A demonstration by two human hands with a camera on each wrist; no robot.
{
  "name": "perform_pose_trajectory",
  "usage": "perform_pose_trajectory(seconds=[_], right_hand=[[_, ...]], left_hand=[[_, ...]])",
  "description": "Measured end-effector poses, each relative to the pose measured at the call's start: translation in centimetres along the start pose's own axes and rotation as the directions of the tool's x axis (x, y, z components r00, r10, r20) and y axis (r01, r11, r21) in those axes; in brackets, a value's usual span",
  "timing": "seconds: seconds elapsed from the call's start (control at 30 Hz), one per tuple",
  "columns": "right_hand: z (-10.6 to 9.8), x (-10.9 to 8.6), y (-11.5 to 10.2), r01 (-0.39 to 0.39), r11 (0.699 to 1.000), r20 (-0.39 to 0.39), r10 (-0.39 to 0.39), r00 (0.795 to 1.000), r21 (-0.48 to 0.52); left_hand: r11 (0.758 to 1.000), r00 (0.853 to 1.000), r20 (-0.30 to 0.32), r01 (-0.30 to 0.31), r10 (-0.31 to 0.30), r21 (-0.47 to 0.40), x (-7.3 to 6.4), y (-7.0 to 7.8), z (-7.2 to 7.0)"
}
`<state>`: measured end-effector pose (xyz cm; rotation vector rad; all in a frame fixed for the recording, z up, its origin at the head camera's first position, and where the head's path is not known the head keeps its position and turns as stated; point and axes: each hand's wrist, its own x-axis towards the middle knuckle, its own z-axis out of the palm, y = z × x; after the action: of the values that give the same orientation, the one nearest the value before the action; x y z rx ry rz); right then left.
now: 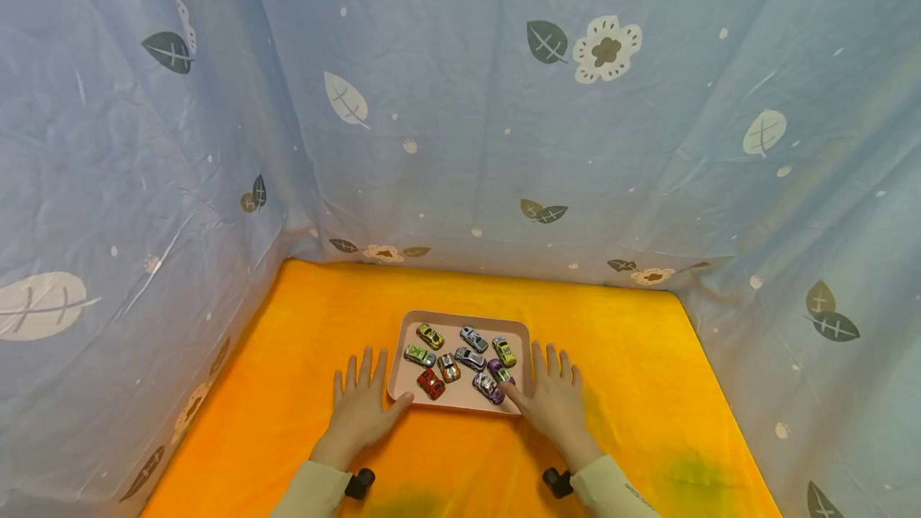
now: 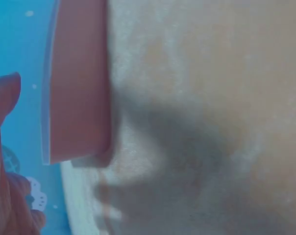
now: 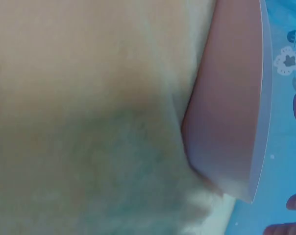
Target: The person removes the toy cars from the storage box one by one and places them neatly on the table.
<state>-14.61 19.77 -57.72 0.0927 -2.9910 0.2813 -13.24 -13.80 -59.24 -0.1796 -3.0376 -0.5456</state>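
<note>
A shallow pink tray (image 1: 460, 404) lies on the yellow-orange cloth, holding several small toy cars. Among them are a red car (image 1: 431, 384), an orange one (image 1: 449, 368), a grey one (image 1: 470, 358) and a yellow one (image 1: 504, 351). My left hand (image 1: 362, 410) is at the tray's left side, fingers straight and spread, thumb toward the near left corner. On the other side my right hand (image 1: 556, 402) is spread out too, its thumb overlapping the tray's near right corner beside a purple-and-white car (image 1: 488, 388). Neither hand grips anything. Both wrist views show the tray's outer wall (image 2: 82, 83) close by.
Blue-grey curtains (image 1: 460, 142) printed with leaves and flowers enclose the cloth-covered surface (image 1: 345, 286) at the back and both sides. Dark wrist-worn devices (image 1: 360, 484) sit at both cuffs.
</note>
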Motion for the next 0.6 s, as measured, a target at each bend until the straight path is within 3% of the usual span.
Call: perform_pose_trajectory(seconds=[0.2,0.33,0.43,0.6], right_hand=[[-0.1,0.2,-1.3,0.087,0.994,-0.074,-0.082,0.994,0.060],[0.0,0.2,-2.3,0.105,0.991,-0.083,-0.098,0.992,0.087],[0.3,0.3,-2.9,0.104,0.983,-0.093,-0.091,0.992,0.149],[1.0,0.3,-3.6,0.125,0.959,-0.134,-0.093,0.987,0.254]], left_hand=[[0.989,0.996,0.081,0.046,-0.035,-0.137,0.3,0.0,-0.3],[0.958,0.992,0.119,0.082,-0.051,-0.276,0.5,0.0,-0.2],[0.906,0.989,0.125,0.128,-0.084,-0.403,0.6,0.1,-0.1],[0.793,0.978,0.139,0.209,-0.157,-0.573,0.6,0.3,0.1]])
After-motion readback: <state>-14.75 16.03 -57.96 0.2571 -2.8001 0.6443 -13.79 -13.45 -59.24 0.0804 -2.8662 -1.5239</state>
